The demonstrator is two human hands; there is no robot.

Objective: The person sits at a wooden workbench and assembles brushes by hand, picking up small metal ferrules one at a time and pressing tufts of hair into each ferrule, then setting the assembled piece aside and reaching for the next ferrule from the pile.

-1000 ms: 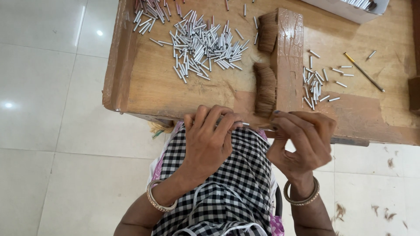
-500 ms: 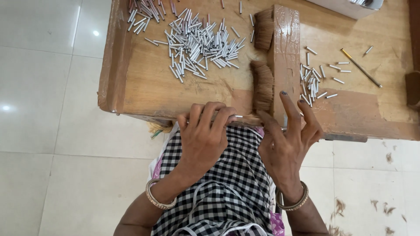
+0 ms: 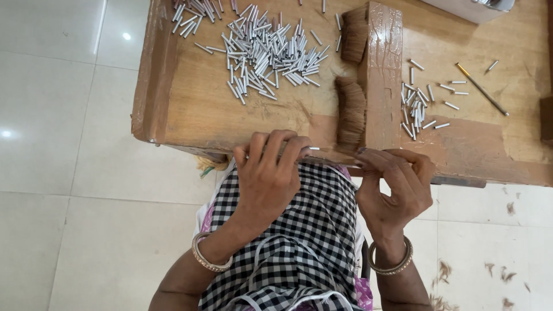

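Your left hand (image 3: 271,178) and right hand (image 3: 394,184) pinch a thin metal tube (image 3: 314,149) at the table (image 3: 173,115) edge (bristle tufts (image 3: 350,112) beside) — you're mid-filling, so next needs steady, fine fingertip alignment.

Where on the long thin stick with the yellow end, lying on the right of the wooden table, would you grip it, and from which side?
Probably at the middle of the thin stick, pinched from above across its width. It lies flat and slanted on the wooden table, with bare wood on both sides and the nearest small metal tube clear of its middle.
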